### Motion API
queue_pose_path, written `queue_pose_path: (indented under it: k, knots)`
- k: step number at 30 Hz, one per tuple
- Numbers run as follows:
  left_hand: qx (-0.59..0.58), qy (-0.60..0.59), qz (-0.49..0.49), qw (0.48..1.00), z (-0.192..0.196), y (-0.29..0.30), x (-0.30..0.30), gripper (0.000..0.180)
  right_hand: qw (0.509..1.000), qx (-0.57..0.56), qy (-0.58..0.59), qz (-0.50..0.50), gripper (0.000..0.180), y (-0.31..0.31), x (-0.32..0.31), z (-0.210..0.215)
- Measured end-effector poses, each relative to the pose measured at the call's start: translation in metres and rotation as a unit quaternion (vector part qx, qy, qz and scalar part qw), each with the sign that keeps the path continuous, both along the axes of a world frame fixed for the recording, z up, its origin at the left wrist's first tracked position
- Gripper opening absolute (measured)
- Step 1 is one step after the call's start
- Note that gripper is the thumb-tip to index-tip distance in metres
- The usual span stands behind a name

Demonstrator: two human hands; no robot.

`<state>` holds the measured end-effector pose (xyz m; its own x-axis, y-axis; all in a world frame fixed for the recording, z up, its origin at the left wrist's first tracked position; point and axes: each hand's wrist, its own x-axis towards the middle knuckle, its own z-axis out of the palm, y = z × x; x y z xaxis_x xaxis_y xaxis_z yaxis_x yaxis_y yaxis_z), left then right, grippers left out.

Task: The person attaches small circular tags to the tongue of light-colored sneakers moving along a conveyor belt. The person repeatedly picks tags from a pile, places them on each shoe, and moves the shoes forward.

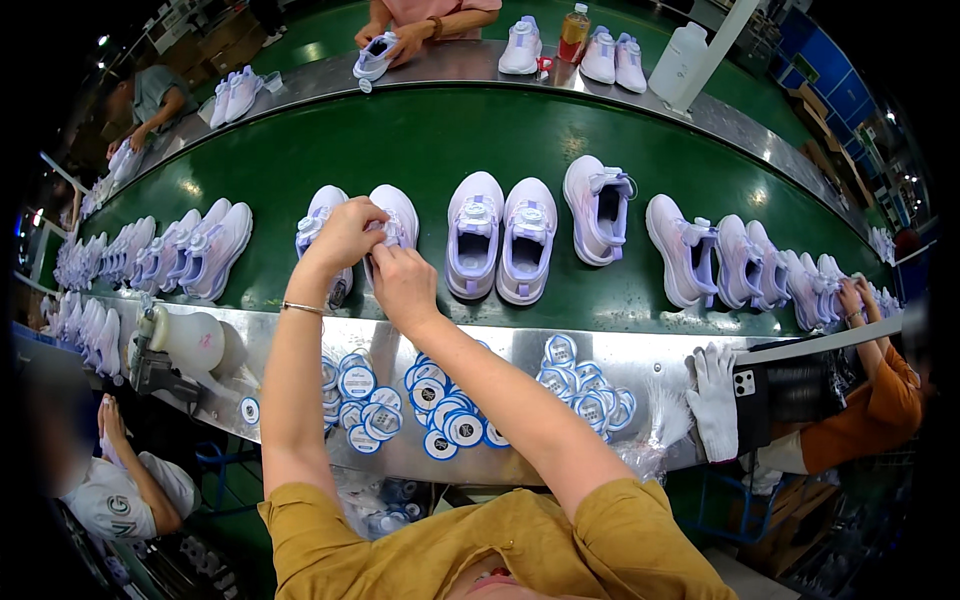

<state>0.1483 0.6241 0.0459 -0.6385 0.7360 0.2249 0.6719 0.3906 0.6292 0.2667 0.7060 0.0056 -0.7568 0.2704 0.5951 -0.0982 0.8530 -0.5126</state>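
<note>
Both hands meet over a white and lilac sneaker (396, 205) on the green conveyor belt. My left hand (348, 232) bends over its upper, thumb and fingers pinched together. Just nearer, the fingers of my right hand (404, 290) are drawn together at the shoe's opening. What the fingertips pinch is hidden, and the hands cover much of this shoe. Its likely mate, another sneaker (320, 212), stands behind my left wrist, partly covered. Right of my hands is a pair, a left sneaker (474, 235) and a right sneaker (526, 240), toes pointing away.
On the metal ledge (690, 365) before me lie piles of round blue-rimmed tags (465, 428), clear plastic strands (668, 415), white gloves (713, 400) and a phone (752, 405). More sneakers line the green belt (400, 130). Co-workers handle shoes across the belt and at both sides.
</note>
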Motion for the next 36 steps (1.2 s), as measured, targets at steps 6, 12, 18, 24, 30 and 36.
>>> queue_pose_path:
  k: [6, 12, 18, 24, 30, 36]
  knots:
    - [0.024, -0.106, 0.083, 0.991, 0.005, -0.004, 0.002, 0.025, 1.000, 0.004, 0.007, -0.004, 0.004, -0.003, -0.004, -0.005]
    - [-0.021, 0.008, 0.022, 1.000, 0.001, -0.008, 0.002, 0.027, 1.000, -0.002, 0.002, 0.001, 0.004, -0.006, -0.005, -0.003]
    - [0.075, -0.086, 0.050, 0.992, 0.001, -0.018, 0.001, 0.033, 1.000, -0.002, 0.000, 0.004, 0.005, -0.009, -0.007, -0.003]
    - [-0.022, 0.031, 0.170, 0.985, -0.002, -0.007, 0.009, 0.036, 1.000, -0.013, 0.001, 0.005, 0.006, -0.013, -0.009, -0.002]
    - [0.014, 0.052, 0.103, 0.993, -0.006, -0.016, 0.002, 0.029, 1.000, -0.016, 0.003, 0.013, 0.006, -0.016, -0.010, -0.004]
    - [-0.033, 0.022, 0.126, 0.991, 0.006, -0.017, 0.006, 0.036, 0.999, -0.018, -0.007, 0.027, 0.010, -0.019, -0.009, -0.003]
